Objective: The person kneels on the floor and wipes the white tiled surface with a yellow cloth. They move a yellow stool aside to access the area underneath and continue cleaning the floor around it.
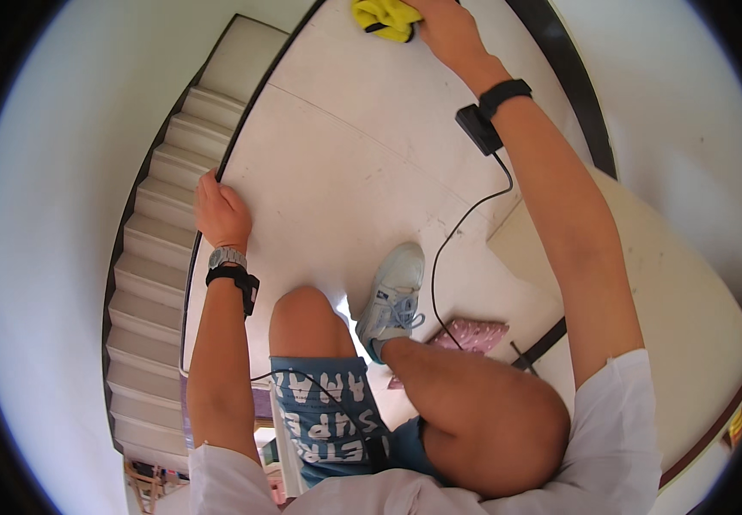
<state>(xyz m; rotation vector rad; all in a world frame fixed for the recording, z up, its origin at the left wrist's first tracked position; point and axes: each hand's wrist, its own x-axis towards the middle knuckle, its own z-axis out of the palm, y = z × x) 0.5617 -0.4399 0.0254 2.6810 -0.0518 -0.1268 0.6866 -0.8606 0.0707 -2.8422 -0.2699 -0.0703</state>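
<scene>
A yellow cloth with dark edging (387, 18) is bunched under my right hand (445, 29) at the top of the view, pressed to the pale floor (345, 161). Part of that hand is cut off by the picture's rim. My left hand (223, 212) grips the thin dark edge strip (242, 129) on the floor's left side, above the stairs. Both wrists carry black straps with small devices, and a metal watch (227, 257) sits on the left one. A black cable (435, 270) hangs from the right wrist's device.
Pale stairs (158, 270) run down the left side, beyond the edge. My sneaker (397, 293) stands on the floor between my arms. Near it lies a pink patterned cushion or cloth (474, 335). A cream panel (641, 290) is at right, and a dark curved band (577, 96) borders the wall.
</scene>
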